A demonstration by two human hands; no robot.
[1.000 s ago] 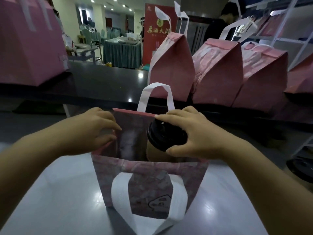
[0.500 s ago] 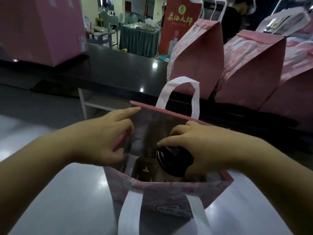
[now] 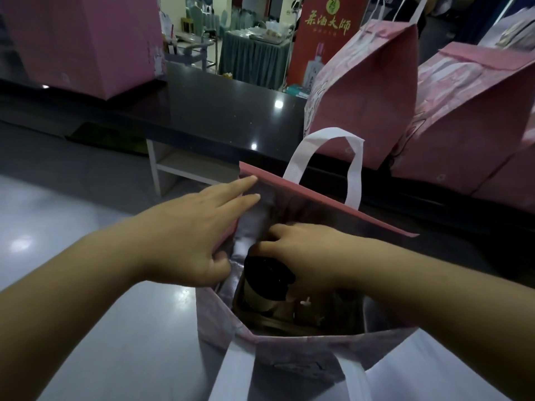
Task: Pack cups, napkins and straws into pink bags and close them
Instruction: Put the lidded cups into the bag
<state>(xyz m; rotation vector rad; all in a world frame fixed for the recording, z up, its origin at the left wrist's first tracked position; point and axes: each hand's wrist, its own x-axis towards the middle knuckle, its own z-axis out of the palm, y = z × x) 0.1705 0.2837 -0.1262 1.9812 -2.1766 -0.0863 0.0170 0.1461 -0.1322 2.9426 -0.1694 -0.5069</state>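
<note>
right hand (image 3: pixel 312 256) grip clamped on cup (image 3: pixel 266 272) inside pink bag (image 3: pixel 289 354); left hand (image 3: pixel 188 235) pinches bag's left wall.

It looks like a big party hall. Far off stand a cloth-covered table (image 3: pixel 254 59), covered chairs (image 3: pixel 198 17) and a tall red sign (image 3: pixel 327 47). Pink bags (image 3: pixel 373 91) line the dark counter (image 3: pixel 208 111).

A glossy grey tabletop (image 3: pixel 162 328), catching the ceiling lights, carries one open pink bag (image 3: pixel 289 354) that stands upright with its white handles showing. Behind it a black counter (image 3: pixel 217 111) runs across the scene. On the counter's right part a closed pink bag (image 3: pixel 367 96) stands just beside a second closed bag (image 3: pixel 469 120). A large pink bag (image 3: pixel 86 39) sits at its left end, well apart from them.
</note>
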